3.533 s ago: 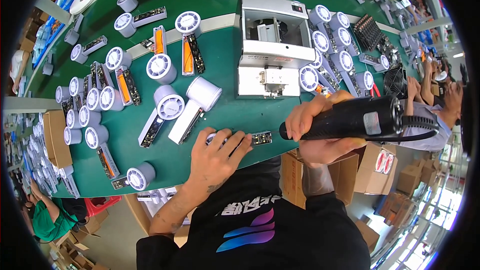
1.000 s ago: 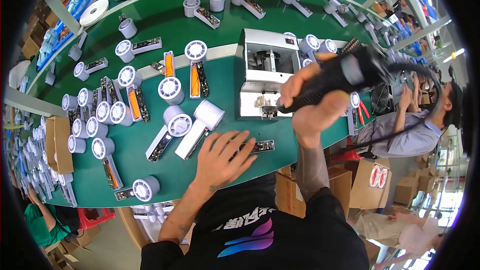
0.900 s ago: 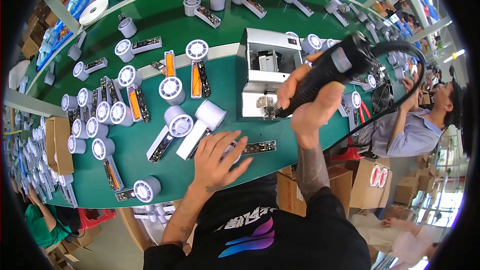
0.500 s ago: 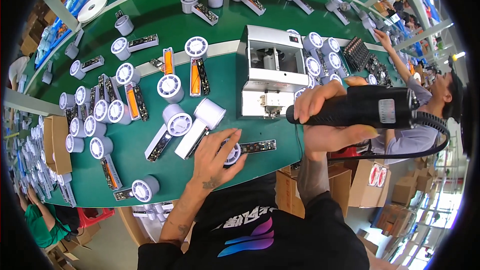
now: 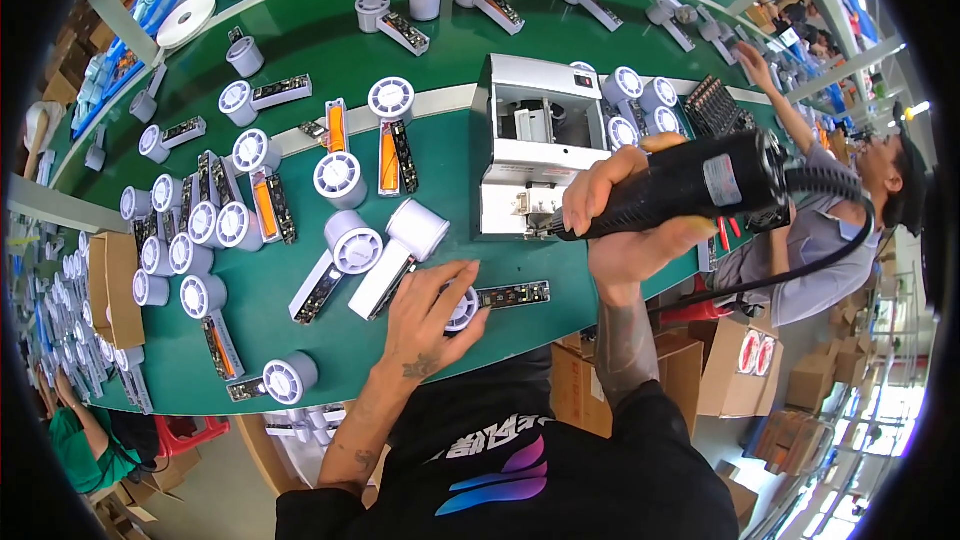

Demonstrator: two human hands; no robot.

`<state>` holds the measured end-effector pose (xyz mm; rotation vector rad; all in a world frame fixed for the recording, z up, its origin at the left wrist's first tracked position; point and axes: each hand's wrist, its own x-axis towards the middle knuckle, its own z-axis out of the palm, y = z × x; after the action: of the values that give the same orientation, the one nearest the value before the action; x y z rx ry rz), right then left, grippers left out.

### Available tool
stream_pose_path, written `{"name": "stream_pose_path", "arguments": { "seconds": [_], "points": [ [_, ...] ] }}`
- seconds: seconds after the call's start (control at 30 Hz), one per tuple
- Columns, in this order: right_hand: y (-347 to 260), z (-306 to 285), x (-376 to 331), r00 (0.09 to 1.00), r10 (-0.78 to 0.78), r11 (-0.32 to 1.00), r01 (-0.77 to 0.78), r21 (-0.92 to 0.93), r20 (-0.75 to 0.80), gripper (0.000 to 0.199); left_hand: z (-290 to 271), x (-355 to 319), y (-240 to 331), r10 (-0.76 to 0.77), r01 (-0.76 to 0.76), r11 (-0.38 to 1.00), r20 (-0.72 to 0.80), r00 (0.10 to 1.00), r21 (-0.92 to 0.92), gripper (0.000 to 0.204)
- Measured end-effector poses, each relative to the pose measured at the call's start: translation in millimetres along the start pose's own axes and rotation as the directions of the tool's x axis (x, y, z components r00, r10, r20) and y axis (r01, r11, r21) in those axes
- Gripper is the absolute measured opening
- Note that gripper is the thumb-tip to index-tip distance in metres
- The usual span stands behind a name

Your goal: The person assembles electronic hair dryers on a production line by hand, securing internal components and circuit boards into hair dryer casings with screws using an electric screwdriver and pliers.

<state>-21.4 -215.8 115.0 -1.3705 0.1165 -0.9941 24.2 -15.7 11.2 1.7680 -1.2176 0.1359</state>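
Observation:
My right hand (image 5: 622, 230) grips a black electric screwdriver (image 5: 685, 187) with a thick cable running from its back end. Its front end points at the metal outlet of a silver screw feeder (image 5: 545, 162); whether the tip touches cannot be made out. My left hand (image 5: 422, 315) holds down a white handheld fan (image 5: 463, 311) by its round head, thumb on one side and fingers on the other. That fan's handle lies open to the right, showing a circuit board (image 5: 515, 294). Beside the left fingers lie two more fans, one white (image 5: 418, 228) and one (image 5: 355, 243) farther left.
Many open fans stand on the green bench (image 5: 540, 335), some with orange parts in their handles. A curved green belt (image 5: 320, 35) carries more fans at the back. A cardboard box (image 5: 118, 290) stands at left. At right a co-worker (image 5: 820, 230) reaches toward the belt.
My right hand has moved left and slightly down with the screwdriver, bringing its front end to the screw feeder's outlet. My left hand stays on the fan.

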Motion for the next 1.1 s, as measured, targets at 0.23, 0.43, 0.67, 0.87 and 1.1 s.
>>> {"name": "stream_pose_path", "arguments": {
  "seconds": [0.23,0.43,0.67,0.87,1.1],
  "points": [
    [0.8,-1.2,-11.9,0.992,0.105,0.992,-0.1,-0.074,0.067,0.094,-1.5,-1.7,-2.0,-0.009,0.009,1.0,0.007,1.0,-0.015,0.061],
    [-11.3,11.1,-44.7,0.992,0.125,0.954,-0.129,0.27,0.03,0.098,1.0,-2.2,-3.2,-0.014,0.014,0.999,0.014,1.0,-0.03,0.072],
    [5.9,27.8,-46.1,0.973,0.212,0.966,-0.222,0.129,0.088,0.103,3.7,-3.7,-5.2,-0.02,0.021,0.998,0.012,1.0,-0.051,0.075],
    [11.8,28.4,-46.4,0.967,0.236,0.963,-0.246,0.109,0.1,0.099,3.1,-3.8,-5.1,-0.025,0.026,0.998,0.014,1.0,-0.057,0.074],
    [15.8,31.1,-56.9,0.932,0.301,0.932,-0.332,0.143,0.203,0.097,-1.0,-5.6,0.2,0.001,0.001,0.999,0.034,0.999,-0.049,0.069]
  ]
}}
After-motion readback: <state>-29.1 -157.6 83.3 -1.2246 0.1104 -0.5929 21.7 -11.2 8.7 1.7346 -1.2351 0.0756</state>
